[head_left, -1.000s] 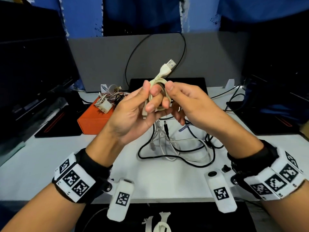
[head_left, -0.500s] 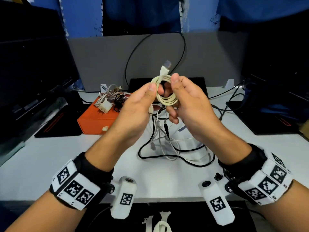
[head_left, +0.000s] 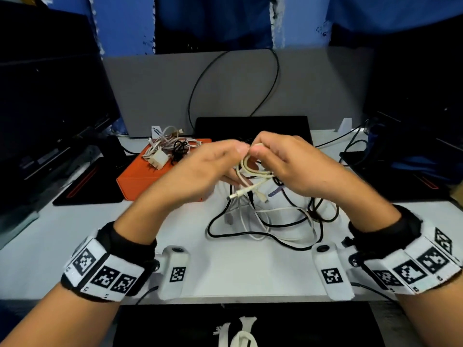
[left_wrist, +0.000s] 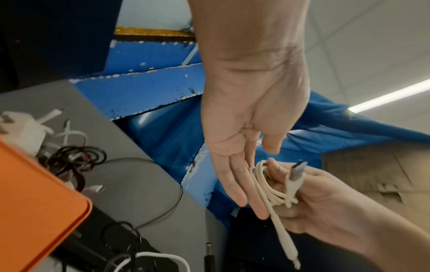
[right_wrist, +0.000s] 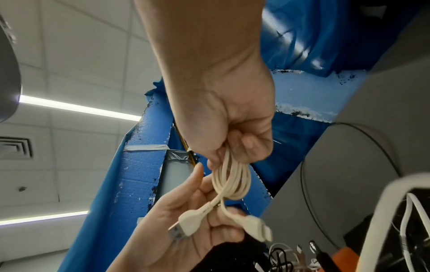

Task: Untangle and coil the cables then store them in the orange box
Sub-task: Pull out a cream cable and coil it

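Note:
A cream USB cable [head_left: 250, 169], wound into a small coil, hangs above the table between my hands. My right hand [head_left: 260, 151] grips the top of the coil [right_wrist: 232, 176] in its curled fingers. Its two plugs [right_wrist: 186, 225] dangle downward. My left hand [head_left: 233, 166] is flat beside it, and its straight fingers [left_wrist: 239, 184] touch the loops. The orange box [head_left: 140, 181] stands to the left with coiled cables and a white charger [head_left: 159, 159] piled on it. A tangle of black and white cables [head_left: 270, 221] lies on the table under my hands.
A grey partition [head_left: 238, 91] with a black cable looped on it stands behind. Black monitors flank both sides. A black pad [head_left: 253, 126] lies at the back, and another black mat [head_left: 87, 191] lies left of the box.
Both hands have dropped from in front of the partition to just above the tangle. The coil has turned so its plugs point down. My left hand has let go and flattened.

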A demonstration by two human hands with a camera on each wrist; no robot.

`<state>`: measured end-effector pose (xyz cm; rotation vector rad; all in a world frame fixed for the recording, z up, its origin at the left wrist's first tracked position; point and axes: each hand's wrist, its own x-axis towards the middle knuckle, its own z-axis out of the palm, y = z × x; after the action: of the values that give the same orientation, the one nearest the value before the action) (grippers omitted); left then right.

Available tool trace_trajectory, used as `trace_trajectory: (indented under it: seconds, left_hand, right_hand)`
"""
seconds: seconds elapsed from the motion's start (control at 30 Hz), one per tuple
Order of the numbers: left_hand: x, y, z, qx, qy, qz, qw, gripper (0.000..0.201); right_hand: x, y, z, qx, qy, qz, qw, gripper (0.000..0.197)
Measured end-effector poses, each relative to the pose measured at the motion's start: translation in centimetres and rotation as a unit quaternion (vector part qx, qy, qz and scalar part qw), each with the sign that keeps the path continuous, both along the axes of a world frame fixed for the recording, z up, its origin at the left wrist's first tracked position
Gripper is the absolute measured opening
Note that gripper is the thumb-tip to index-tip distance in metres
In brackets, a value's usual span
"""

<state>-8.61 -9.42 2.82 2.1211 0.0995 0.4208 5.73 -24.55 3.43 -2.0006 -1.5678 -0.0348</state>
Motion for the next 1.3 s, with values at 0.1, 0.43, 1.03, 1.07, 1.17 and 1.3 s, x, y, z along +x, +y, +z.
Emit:
trace_trajectory:
  seconds: [0.1, 0.43, 1.03, 1.07, 1.17, 1.3]
  left_hand:
    - [0.0, -0.7, -0.6, 0.199, 0.039, 0.012, 0.979, 0.029]
    - [0.1, -1.0, -0.3, 0.214, -0.116, 0.114, 0.963, 0.021]
    - [-0.4, 1.1, 1.4, -0.124, -0.099, -0.018, 0.987, 0.011]
    - [-0.7, 1.1, 1.7, -0.153, -0.113, -0.020, 0.982, 0.013]
    - [-0.6, 0.2, 1.7, -0.178, -0.154, -0.001, 0.972, 0.012]
    - [0.1, -0.9, 0.8, -0.092, -0.216, 0.046, 0.971, 0.003]
  right_hand:
    - [-0.3, -0.1, 0.0, -0.007, 0.003, 0.018, 1.000, 0.027]
    - [-2.0, 1.5, -1.1, 0.168, 0.056, -0.006, 0.984, 0.029]
    - [-0.1, 0.1, 0.4, 0.103, -0.059, -0.066, 0.991, 0.035]
    - [-0.3, 0.1, 0.4, 0.080, -0.083, -0.077, 0.990, 0.034]
    - [-0.9, 0.3, -0.1, 0.060, -0.108, -0.084, 0.989, 0.030]
    - [-1.2, 0.5, -0.3, 0.096, -0.065, -0.073, 0.991, 0.028]
